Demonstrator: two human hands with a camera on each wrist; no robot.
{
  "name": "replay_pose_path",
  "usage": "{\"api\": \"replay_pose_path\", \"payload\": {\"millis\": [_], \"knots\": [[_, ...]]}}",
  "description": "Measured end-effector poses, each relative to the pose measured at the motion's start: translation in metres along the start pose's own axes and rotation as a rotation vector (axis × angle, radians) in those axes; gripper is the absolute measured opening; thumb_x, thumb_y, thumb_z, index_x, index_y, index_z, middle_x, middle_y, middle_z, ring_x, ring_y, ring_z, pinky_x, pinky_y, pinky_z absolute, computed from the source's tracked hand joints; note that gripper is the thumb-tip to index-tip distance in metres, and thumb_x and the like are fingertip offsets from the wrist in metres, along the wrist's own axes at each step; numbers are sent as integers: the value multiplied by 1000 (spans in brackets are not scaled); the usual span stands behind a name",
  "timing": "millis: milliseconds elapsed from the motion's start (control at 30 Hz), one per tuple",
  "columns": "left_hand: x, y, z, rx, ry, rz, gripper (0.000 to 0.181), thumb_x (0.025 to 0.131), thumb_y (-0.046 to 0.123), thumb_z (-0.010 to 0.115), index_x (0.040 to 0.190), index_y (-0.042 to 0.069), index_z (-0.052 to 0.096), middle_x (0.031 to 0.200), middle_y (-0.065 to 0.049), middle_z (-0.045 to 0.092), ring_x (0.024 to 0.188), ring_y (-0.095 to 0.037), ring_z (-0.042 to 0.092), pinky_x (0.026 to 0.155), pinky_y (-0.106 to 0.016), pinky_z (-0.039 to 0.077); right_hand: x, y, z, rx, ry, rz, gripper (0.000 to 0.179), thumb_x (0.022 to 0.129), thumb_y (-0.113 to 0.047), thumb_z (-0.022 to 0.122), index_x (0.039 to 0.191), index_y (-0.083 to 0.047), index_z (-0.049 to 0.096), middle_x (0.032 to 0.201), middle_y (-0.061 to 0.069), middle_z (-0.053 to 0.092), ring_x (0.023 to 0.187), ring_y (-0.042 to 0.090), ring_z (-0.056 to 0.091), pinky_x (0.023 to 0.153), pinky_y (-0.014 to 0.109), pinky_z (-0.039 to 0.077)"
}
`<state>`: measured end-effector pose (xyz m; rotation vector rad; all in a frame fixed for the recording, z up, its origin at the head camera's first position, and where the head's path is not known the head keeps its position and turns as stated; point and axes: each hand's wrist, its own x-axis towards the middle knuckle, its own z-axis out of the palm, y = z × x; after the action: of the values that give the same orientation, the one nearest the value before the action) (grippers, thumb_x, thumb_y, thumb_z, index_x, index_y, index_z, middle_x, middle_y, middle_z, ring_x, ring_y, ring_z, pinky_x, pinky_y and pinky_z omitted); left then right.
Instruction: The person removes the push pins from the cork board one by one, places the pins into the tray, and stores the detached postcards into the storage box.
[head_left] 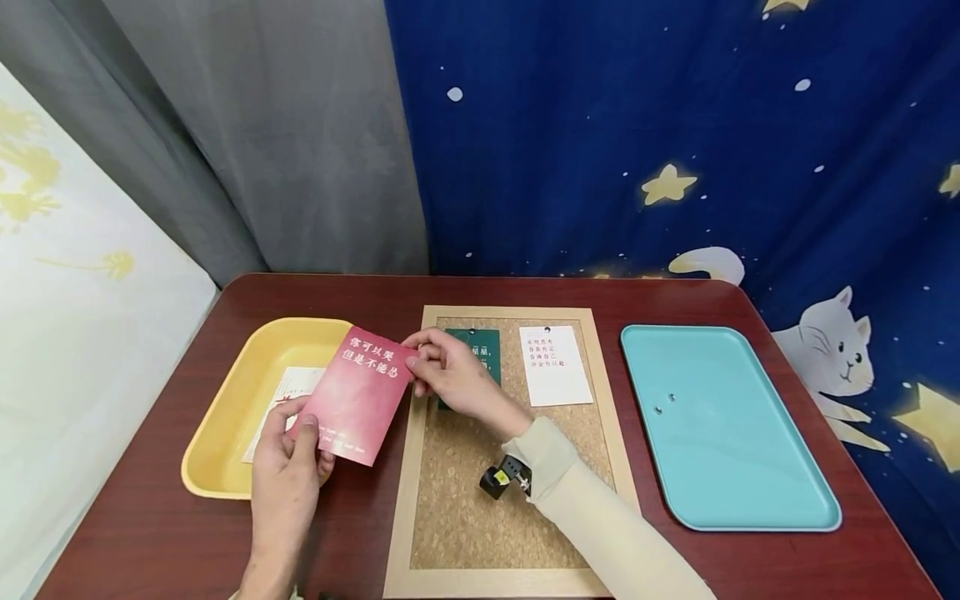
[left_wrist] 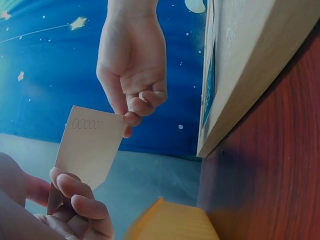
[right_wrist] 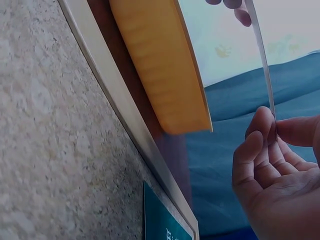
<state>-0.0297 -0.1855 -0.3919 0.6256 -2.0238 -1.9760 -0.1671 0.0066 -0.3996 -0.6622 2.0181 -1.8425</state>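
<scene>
Pink card (head_left: 352,404) up in both hands, overlapping yellow bin's (head_left: 213,417) right side, left of corkboard (head_left: 480,525). Our left hand (head_left: 287,471) grips near-left corner, thumb on printed face; our right hand (head_left: 459,375) pinches far-right corner, thumb against fingers. Right wrist view: card edge-on, nearly straight, so we judge grips gentle enough. For good handling, we should pinch only corners, tension lightly, avoid creasing, and lift right sleeve (head_left: 600,504) clear of green card (head_left: 487,343) and white card (head_left: 558,379) on corkboard.
</scene>
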Motion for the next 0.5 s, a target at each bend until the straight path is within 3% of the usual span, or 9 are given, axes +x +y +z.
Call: {"api": "replay_pose_path", "payload": {"millis": [167, 267, 500], "knots": [[2, 1, -3, -39, 1, -3, 14, 109, 18, 50, 122, 16, 56, 59, 1, 54, 51, -8, 51, 48, -19, 48, 2, -2, 3, -15, 4, -3, 25, 106, -7, 57, 131, -2, 59, 79, 8, 61, 63, 11, 64, 59, 31, 50], [3, 2, -5, -26, 14, 0, 14, 109, 17, 50, 121, 17, 56, 58, 0, 53, 51, -8, 52, 48, -19, 48, 4, -4, 5, -29, 13, -5, 24, 106, -7, 57, 130, -3, 60, 79, 7, 62, 63, 11, 64, 54, 23, 43], [4, 2, -10, 34, 68, 40, 13, 108, 15, 52, 119, 18, 59, 58, 1, 54, 50, -8, 52, 48, -18, 45, 8, -4, 13, -20, 3, -14, 25, 105, -6, 58, 130, -3, 60, 78, 6, 61, 65, 14, 65, 62, 35, 51]]}}
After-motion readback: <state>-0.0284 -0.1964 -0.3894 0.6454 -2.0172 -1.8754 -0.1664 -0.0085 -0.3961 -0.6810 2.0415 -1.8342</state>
